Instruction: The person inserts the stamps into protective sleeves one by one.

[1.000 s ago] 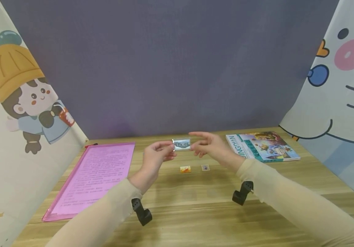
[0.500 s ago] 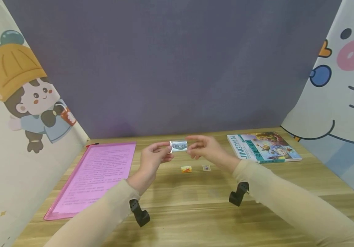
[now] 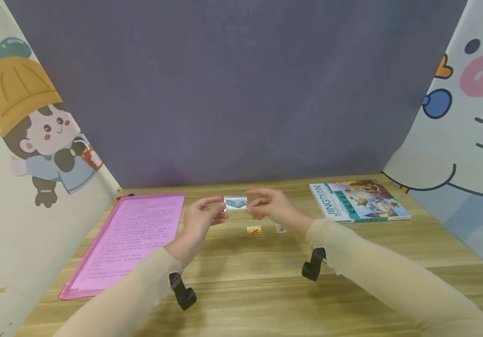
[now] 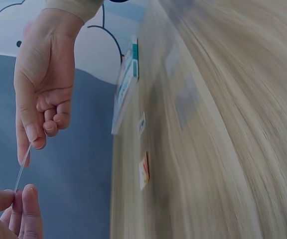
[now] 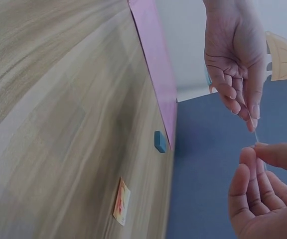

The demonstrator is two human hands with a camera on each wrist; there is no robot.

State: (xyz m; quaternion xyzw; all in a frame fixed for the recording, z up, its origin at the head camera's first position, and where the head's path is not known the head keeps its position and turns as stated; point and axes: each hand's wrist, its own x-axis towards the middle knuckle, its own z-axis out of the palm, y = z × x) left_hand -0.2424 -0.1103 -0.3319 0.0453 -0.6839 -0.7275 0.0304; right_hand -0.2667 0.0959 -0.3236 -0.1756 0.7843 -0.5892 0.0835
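Small glossy card (image 3: 235, 203), thin and flat, held up above the tabletop (image 3: 267, 290), pinched at one short edge by left hand (image 3: 199, 219) and at the other by right hand (image 3: 272, 208). Just below the hands, two tiny stickers (image 3: 253, 230) lying flat. Pink sheet (image 3: 132, 238) well left, magazine (image 3: 357, 200) well right; bare woodgrain between.

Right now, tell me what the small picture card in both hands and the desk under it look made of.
Card: probably glossy laminated paper or thin plastic; bright edge glints, and it looks sliver-thin edge-on from the wrists. Desk: pale wood-grain planks with a matte finish, possibly laminate rather than solid wood.
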